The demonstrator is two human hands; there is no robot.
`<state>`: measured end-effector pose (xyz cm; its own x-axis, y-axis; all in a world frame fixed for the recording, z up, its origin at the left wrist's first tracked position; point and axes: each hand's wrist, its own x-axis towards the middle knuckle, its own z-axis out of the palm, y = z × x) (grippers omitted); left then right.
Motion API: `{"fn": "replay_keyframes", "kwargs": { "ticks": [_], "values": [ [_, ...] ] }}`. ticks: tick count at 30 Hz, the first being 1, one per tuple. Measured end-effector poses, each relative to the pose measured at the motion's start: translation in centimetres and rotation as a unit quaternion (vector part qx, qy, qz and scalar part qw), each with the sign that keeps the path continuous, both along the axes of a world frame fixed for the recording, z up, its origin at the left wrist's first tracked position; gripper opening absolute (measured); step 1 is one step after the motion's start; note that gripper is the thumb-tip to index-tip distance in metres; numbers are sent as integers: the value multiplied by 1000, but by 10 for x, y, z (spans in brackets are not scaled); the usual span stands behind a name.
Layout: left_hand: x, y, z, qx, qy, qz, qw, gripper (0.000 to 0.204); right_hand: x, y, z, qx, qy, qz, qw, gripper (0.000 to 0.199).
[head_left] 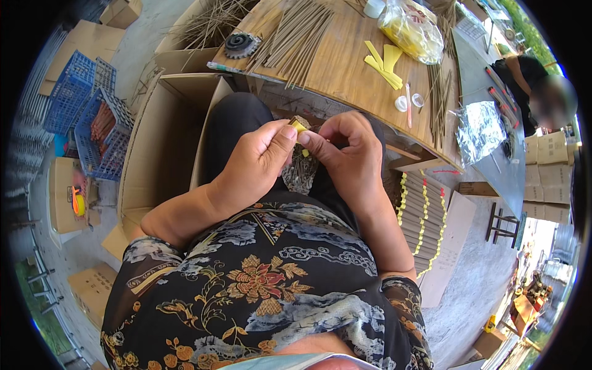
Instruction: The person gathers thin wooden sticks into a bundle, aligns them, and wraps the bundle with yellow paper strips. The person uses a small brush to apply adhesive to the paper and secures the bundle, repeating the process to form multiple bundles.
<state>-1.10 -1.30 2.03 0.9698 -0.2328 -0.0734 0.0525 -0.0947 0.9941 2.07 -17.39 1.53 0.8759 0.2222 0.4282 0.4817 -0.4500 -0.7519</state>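
Note:
Over my lap, my left hand (262, 151) grips the top of a small brown bundle, its thumb pressed near the end. A yellow paper strip (298, 126) lies around the bundle just below that end. My right hand (353, 154) meets it from the other side, thumb against the strip and fingers curled. What the right fingertips hold behind the strip is hidden. Below the hands, between my thighs, a heap of thin grey-brown pieces (301, 171) shows in part.
The wooden table (351, 61) ahead bears loose brown sticks (296, 37), a black toothed wheel (240, 45), yellow strips (382, 65) and a plastic bag (413, 31). An open cardboard box (157, 135) stands at my left; yellow-banded rolls (422, 219) lie right. Another person (524, 80) is at far right.

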Motion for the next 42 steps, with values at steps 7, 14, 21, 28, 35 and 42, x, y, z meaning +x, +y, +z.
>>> {"fn": "replay_keyframes", "kwargs": {
  "ticks": [7, 14, 21, 28, 35, 42],
  "values": [
    [-8, -7, -9, 78, -89, 25, 993, 41, -15, 1, -3, 147, 240, 75, 957, 18],
    [-7, -5, -4, 42, -65, -35, 996, 44, -15, -5, -11, 228, 270, 160, 922, 18],
    [-8, -3, -7, -98, 11, -120, 988, 47, -12, -11, -10, 340, 294, 299, 841, 19],
    [-3, -4, 6, -150, 104, -150, 972, 74, -2, -24, -17, 307, 318, 323, 837, 21],
    [-2, -10, -4, -187, 142, -156, 960, 74, 4, -36, -9, 226, 336, 313, 859, 16],
    [-1, -5, -5, -207, 169, -186, 946, 75, 9, -34, -7, 139, 162, 338, 917, 15]
  ]
}}
